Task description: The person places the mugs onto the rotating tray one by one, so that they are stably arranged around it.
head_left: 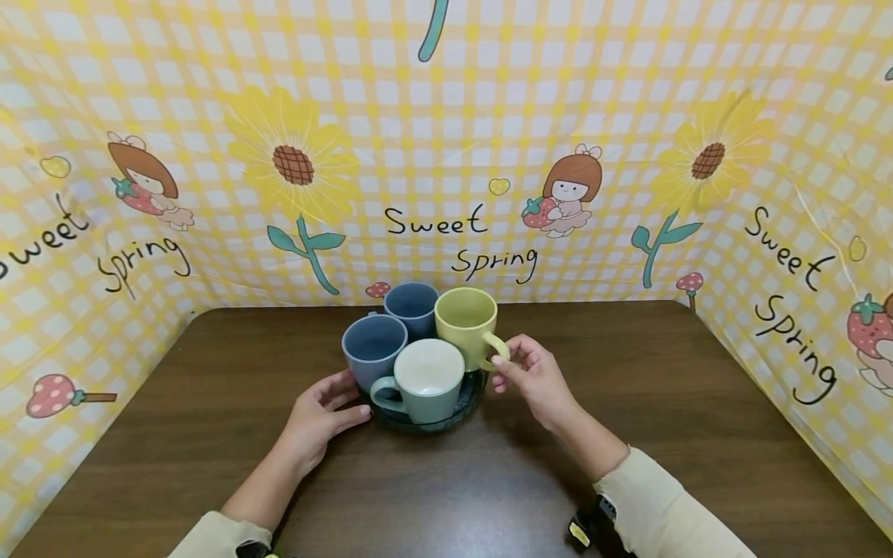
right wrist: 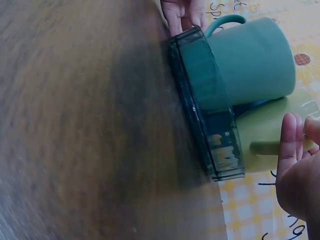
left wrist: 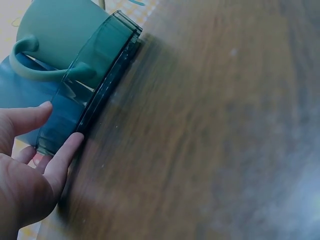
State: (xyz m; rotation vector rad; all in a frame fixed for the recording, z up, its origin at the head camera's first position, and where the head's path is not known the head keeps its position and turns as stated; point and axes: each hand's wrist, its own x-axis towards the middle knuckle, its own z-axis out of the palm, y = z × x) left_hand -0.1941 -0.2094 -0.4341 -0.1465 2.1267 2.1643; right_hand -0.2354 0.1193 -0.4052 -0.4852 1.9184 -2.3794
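Observation:
A dark teal, clear-walled round tray (head_left: 418,426) stands on the table with several mugs grouped on it. My left hand (head_left: 317,415) touches the tray's left side, thumb spread from the fingers; some fingertips are hidden behind its wall in the left wrist view. With my right hand (head_left: 537,380) I pinch the handle of a yellow-green mug (head_left: 459,341) at the tray's right. A pale green mug (head_left: 432,399) with a white inside sits in front, handle to the left. Two blue mugs, one at left (head_left: 370,364) and one behind (head_left: 413,306), complete the cluster.
The dark wooden table (head_left: 663,434) extends around the tray. A yellow checked cloth (head_left: 432,116) with printed flowers and lettering hangs behind it and along both sides. A black strap (head_left: 600,523) shows at my right sleeve.

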